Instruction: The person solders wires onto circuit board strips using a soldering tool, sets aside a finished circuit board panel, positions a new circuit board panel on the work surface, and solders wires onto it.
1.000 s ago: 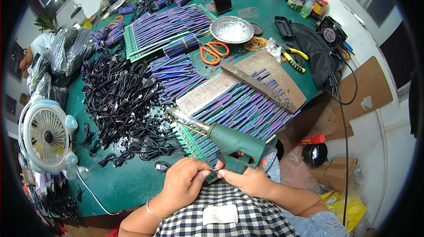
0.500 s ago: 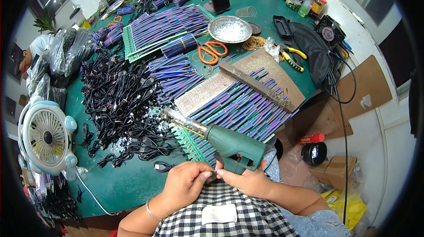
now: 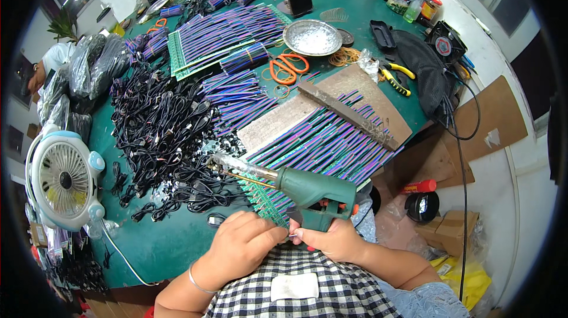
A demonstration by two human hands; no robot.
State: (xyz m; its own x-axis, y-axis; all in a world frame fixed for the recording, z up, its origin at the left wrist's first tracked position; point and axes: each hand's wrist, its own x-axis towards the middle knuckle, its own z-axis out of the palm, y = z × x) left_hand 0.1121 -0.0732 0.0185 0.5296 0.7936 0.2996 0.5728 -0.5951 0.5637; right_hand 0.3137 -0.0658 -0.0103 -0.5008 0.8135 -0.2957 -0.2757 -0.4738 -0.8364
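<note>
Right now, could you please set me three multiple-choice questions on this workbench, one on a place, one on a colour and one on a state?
1. Where does the small fan stand?
A. at the bench's left edge
B. beside the metal dish
C. on the floor

2. What colour are the handles of the scissors?
A. blue
B. orange
C. white

3. How are the left hand and the right hand placed?
A. far apart
B. fingertips meeting below the green soldering gun
C. both flat on the bench

Answers: 1 A, the fan sits at the left, beside the black cables. 2 B, the loops are orange. 3 B, the fingertips pinch together under the gun's grip.
</note>
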